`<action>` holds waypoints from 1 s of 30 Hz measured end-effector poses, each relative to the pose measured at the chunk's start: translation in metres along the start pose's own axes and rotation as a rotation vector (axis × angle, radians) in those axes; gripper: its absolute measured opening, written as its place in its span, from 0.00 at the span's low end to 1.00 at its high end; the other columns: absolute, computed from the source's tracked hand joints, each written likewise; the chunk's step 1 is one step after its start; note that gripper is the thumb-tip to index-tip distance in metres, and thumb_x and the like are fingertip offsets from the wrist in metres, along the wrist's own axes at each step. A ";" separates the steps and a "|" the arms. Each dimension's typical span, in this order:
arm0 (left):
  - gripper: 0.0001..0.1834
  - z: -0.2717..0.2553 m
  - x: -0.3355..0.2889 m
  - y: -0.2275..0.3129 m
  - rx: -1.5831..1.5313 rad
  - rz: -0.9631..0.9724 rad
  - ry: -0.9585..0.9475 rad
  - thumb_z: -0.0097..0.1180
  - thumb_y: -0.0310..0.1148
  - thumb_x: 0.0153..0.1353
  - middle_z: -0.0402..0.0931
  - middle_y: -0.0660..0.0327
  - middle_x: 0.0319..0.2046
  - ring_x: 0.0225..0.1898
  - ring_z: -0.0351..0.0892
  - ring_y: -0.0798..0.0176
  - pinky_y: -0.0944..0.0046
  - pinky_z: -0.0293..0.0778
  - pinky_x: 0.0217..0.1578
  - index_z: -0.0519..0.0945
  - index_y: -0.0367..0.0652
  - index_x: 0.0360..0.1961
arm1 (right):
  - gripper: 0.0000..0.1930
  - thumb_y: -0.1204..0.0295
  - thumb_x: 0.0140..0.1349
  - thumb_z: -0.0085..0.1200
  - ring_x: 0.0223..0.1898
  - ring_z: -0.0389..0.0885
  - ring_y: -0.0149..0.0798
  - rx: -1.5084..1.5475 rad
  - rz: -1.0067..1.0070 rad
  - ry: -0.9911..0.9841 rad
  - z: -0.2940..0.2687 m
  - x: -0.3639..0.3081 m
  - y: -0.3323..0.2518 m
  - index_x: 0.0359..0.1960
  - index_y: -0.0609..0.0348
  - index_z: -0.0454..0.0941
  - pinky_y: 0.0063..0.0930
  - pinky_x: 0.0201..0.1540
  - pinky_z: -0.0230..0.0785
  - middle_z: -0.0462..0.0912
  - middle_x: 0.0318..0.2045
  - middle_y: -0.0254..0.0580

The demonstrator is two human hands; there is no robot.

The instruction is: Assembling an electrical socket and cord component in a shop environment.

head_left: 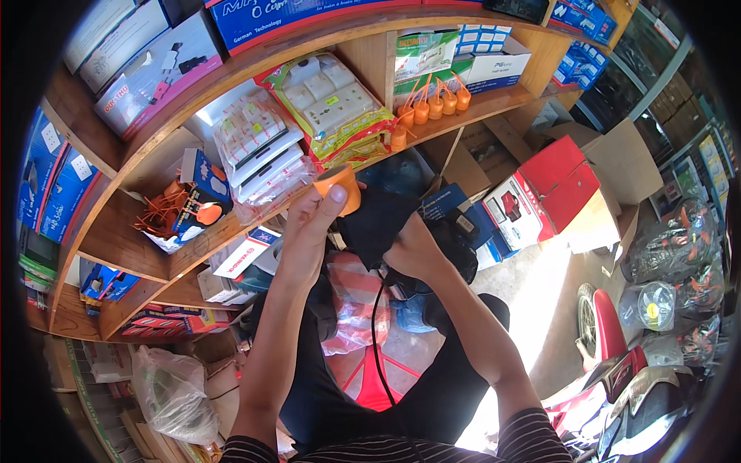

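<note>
Left hand (312, 224): raised in front of the wooden shelving (255, 77), fingers and thumb closed around an orange plastic fitting (340, 187). The fitting is held at its lower part, thumb across its front face, with its round top showing above the fingers.

Right hand (413, 248): clenched on a black bag (378, 224) (soft dark material; its contents cannot be made out). The bag sits between the 2 hands, just right of the orange fitting and touching it or nearly so. A black cord (376, 339) hangs down from the bag area toward the person's lap.

Surroundings:
- A row of similar orange fittings (434, 104) stands on the shelf board above the hands, well apart from the held one.
- Packs of white socket plates in clear wrap (258, 150) lean on the shelf to the upper left of the left hand; a yellow and green pack of sockets (336, 96) lies beside them.
- A red and white carton (552, 193) stands on the floor to the right.
- A red plastic stool (370, 382) shows below, between the forearms.
- A clear plastic bag (174, 393) lies at the lower left.
</note>
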State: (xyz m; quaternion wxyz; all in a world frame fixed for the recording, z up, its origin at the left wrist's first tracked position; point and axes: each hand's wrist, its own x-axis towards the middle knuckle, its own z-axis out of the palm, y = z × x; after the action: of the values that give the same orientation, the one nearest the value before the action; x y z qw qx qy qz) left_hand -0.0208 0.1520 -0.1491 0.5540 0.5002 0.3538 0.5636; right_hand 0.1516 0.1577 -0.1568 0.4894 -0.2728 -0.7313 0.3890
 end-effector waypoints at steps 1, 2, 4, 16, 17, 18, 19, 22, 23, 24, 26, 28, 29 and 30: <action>0.24 0.001 -0.002 0.000 0.006 -0.002 -0.008 0.55 0.48 0.70 0.80 0.61 0.50 0.53 0.74 0.70 0.65 0.65 0.57 0.79 0.38 0.55 | 0.16 0.77 0.57 0.57 0.44 0.80 0.47 -0.048 -0.019 -0.015 0.001 0.001 -0.001 0.48 0.63 0.77 0.34 0.51 0.72 0.81 0.45 0.48; 0.24 0.002 -0.004 0.000 -0.023 0.054 0.044 0.54 0.48 0.70 0.80 0.61 0.49 0.52 0.75 0.70 0.65 0.66 0.56 0.79 0.38 0.55 | 0.16 0.77 0.57 0.57 0.44 0.80 0.47 -0.050 -0.030 -0.043 0.002 0.003 -0.003 0.48 0.63 0.77 0.34 0.51 0.72 0.81 0.45 0.48; 0.24 0.001 -0.005 0.003 -0.054 0.109 0.100 0.54 0.49 0.70 0.80 0.62 0.49 0.51 0.76 0.69 0.65 0.66 0.56 0.78 0.39 0.54 | 0.17 0.78 0.56 0.56 0.46 0.78 0.52 0.082 0.002 0.009 0.003 0.004 -0.005 0.49 0.62 0.77 0.36 0.52 0.71 0.79 0.47 0.51; 0.35 -0.018 -0.004 -0.007 -0.021 0.154 0.145 0.49 0.58 0.69 0.73 0.56 0.58 0.62 0.70 0.57 0.53 0.62 0.65 0.69 0.39 0.64 | 0.14 0.74 0.58 0.59 0.45 0.80 0.37 0.082 0.242 -0.193 -0.035 0.000 -0.008 0.46 0.63 0.79 0.32 0.49 0.72 0.82 0.44 0.43; 0.32 -0.011 -0.005 -0.013 0.064 0.180 0.056 0.53 0.55 0.68 0.74 0.57 0.57 0.62 0.70 0.59 0.56 0.63 0.64 0.73 0.39 0.61 | 0.14 0.74 0.58 0.59 0.45 0.80 0.37 0.062 0.296 -0.221 -0.028 -0.003 -0.007 0.46 0.63 0.79 0.32 0.49 0.72 0.82 0.44 0.43; 0.30 -0.005 -0.007 -0.015 0.150 0.205 -0.035 0.58 0.52 0.67 0.76 0.58 0.55 0.61 0.71 0.62 0.58 0.63 0.64 0.77 0.38 0.57 | 0.13 0.75 0.58 0.59 0.44 0.81 0.36 0.090 0.239 -0.160 -0.016 -0.007 -0.005 0.45 0.64 0.78 0.31 0.48 0.73 0.82 0.42 0.43; 0.30 -0.001 -0.008 -0.014 0.146 0.200 -0.035 0.58 0.52 0.67 0.76 0.58 0.55 0.61 0.71 0.62 0.58 0.63 0.64 0.77 0.38 0.57 | 0.13 0.75 0.58 0.59 0.43 0.81 0.35 0.118 0.180 -0.093 -0.008 -0.009 -0.003 0.45 0.65 0.78 0.31 0.47 0.73 0.83 0.41 0.42; 0.31 0.004 -0.007 -0.002 0.186 0.235 -0.075 0.61 0.53 0.64 0.77 0.58 0.53 0.58 0.74 0.62 0.61 0.64 0.62 0.78 0.36 0.55 | 0.15 0.77 0.56 0.57 0.42 0.80 0.37 0.176 0.382 -0.049 0.002 -0.009 0.004 0.46 0.66 0.78 0.30 0.48 0.73 0.82 0.41 0.45; 0.31 0.003 -0.007 0.003 0.132 0.189 -0.076 0.63 0.53 0.62 0.78 0.58 0.53 0.57 0.75 0.62 0.61 0.65 0.61 0.78 0.36 0.55 | 0.15 0.77 0.56 0.57 0.42 0.80 0.37 0.195 0.338 -0.051 0.004 -0.010 0.004 0.46 0.66 0.78 0.30 0.48 0.73 0.82 0.41 0.45; 0.32 0.002 -0.007 0.007 0.079 0.144 -0.073 0.64 0.53 0.61 0.79 0.58 0.52 0.56 0.76 0.63 0.61 0.66 0.60 0.78 0.37 0.55 | 0.14 0.78 0.56 0.57 0.42 0.81 0.38 0.194 0.334 -0.044 0.005 -0.012 0.004 0.46 0.66 0.78 0.30 0.48 0.73 0.82 0.40 0.45; 0.31 -0.002 -0.007 0.011 0.052 0.112 -0.098 0.62 0.53 0.63 0.80 0.56 0.51 0.54 0.78 0.62 0.61 0.68 0.59 0.78 0.36 0.54 | 0.14 0.78 0.56 0.56 0.43 0.81 0.40 0.198 0.330 -0.044 0.002 -0.012 0.006 0.45 0.66 0.78 0.31 0.48 0.73 0.82 0.40 0.46; 0.30 -0.005 -0.007 0.011 -0.048 0.049 -0.106 0.60 0.52 0.65 0.80 0.54 0.50 0.52 0.79 0.62 0.61 0.69 0.58 0.78 0.35 0.54 | 0.14 0.80 0.55 0.54 0.44 0.82 0.45 0.117 0.202 -0.129 -0.002 -0.013 0.009 0.45 0.65 0.79 0.32 0.48 0.73 0.83 0.41 0.48; 0.29 -0.007 -0.009 0.011 -0.007 0.086 -0.105 0.57 0.52 0.67 0.81 0.53 0.48 0.50 0.81 0.61 0.62 0.72 0.54 0.78 0.35 0.53 | 0.14 0.80 0.55 0.54 0.44 0.82 0.45 0.100 0.236 -0.116 -0.005 -0.013 0.012 0.45 0.65 0.79 0.32 0.48 0.73 0.83 0.41 0.48; 0.29 -0.009 -0.009 0.011 0.000 0.080 -0.112 0.57 0.52 0.67 0.81 0.53 0.48 0.50 0.81 0.61 0.62 0.72 0.54 0.78 0.35 0.53 | 0.15 0.80 0.54 0.54 0.45 0.82 0.48 0.014 0.143 -0.145 -0.010 -0.010 0.017 0.45 0.63 0.80 0.32 0.49 0.73 0.83 0.42 0.49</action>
State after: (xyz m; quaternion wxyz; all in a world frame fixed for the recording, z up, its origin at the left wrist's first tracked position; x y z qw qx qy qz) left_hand -0.0334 0.1433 -0.1423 0.5498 0.5449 0.3018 0.5565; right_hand 0.1646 0.1627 -0.1738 0.4080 -0.2919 -0.7409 0.4466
